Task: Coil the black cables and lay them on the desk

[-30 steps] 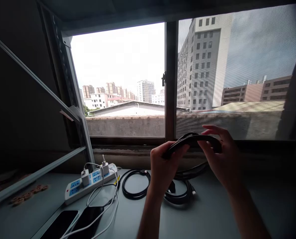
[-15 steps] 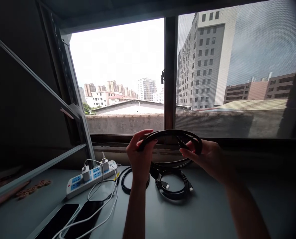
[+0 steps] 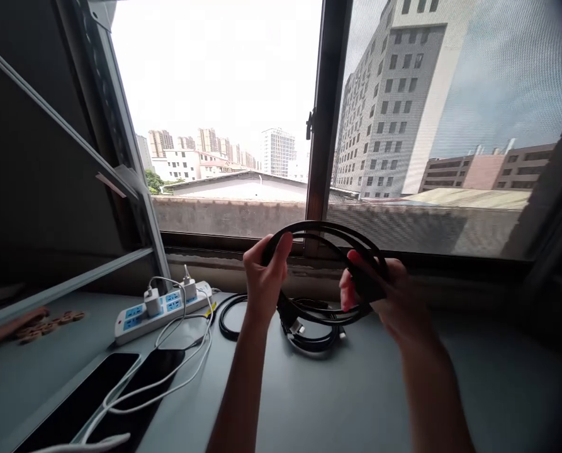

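Observation:
A coiled black cable hangs in the air between my hands, above the table. My left hand grips the coil's left side, thumb over the strands. At the coil's right side my right hand is closed around the strands and a dark connector end; its fingers are partly hidden by the cable. A connector with a pale metal tip dangles at the lower left of the coil. Behind and below lies a second black cable coil on the table, partly covered by the held one.
Another black cable loop lies left of my left forearm. A white power strip with two plugged-in chargers stands further left. White cords run over two dark phones on the table. A window rises behind.
The held coil has opened into a rounder loop and its connector now hangs at the lower left. My right hand has turned, closing over the strands. The camera view has shifted.

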The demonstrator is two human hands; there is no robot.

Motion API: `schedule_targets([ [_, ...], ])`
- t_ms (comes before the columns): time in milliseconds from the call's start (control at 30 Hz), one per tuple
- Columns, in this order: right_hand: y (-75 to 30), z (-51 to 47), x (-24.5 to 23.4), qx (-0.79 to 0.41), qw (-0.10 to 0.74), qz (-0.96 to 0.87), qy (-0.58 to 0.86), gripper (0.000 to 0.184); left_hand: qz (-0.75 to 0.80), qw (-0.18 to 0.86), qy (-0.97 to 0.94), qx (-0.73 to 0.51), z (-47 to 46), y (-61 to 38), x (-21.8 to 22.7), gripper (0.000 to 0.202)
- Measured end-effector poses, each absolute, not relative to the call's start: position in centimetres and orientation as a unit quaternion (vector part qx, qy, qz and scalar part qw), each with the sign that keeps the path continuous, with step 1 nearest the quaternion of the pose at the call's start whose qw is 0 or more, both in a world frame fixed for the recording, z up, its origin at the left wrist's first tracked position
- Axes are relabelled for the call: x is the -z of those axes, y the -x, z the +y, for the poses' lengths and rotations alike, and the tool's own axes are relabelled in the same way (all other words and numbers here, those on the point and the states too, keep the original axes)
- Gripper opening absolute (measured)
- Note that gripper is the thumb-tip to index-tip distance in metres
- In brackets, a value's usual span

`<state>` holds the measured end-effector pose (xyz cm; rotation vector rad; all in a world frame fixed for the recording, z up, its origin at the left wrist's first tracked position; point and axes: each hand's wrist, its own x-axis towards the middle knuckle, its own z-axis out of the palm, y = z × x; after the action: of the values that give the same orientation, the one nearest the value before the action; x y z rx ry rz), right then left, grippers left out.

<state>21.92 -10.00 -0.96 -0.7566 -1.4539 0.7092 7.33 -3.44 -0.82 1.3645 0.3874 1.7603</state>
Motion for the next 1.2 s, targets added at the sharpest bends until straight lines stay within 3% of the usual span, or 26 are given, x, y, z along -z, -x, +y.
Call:
schedule_targets([
  [133, -22.2, -10.1, 0.9, -0.194, 0.652, -0.622, 0.387, 0.027, 0.18, 0.449, -0.546, -0.684, -3.1, -7.7, 1.1, 0.048],
  [300, -22.6, -9.5, 1.4, 0.03, 0.621, -0.658, 0.424, 0.044, 0.219, 0.474, -0.497, -0.694, -2.6, -7.5, 1.1, 0.053],
  [467, -23.3, -9.8, 1.5, 0.093, 0.584, -0.688, 0.42, 0.041, 0.218, 0.497, -0.482, -0.687, -3.5, -7.0, 0.3, 0.057],
  [667, -23.1, -9.8, 1.2, 0.193, 0.567, -0.662, 0.451, 0.047, 0.153, 0.598, -0.443, -0.651, -4.6, -7.4, -0.2, 0.047],
  [900, -23.1, -6.8, 2.3, 0.334, 0.593, -0.542, 0.492, 0.013, 0.129, 0.652, -0.481, -0.572, -6.9, -9.4, -0.1, 0.044],
  [1200, -23.3, -6.3, 2.6, 0.358, 0.539, -0.577, 0.498, 0.021, 0.114, 0.698, -0.467, -0.531, -6.1, -9.0, -0.3, 0.039],
])
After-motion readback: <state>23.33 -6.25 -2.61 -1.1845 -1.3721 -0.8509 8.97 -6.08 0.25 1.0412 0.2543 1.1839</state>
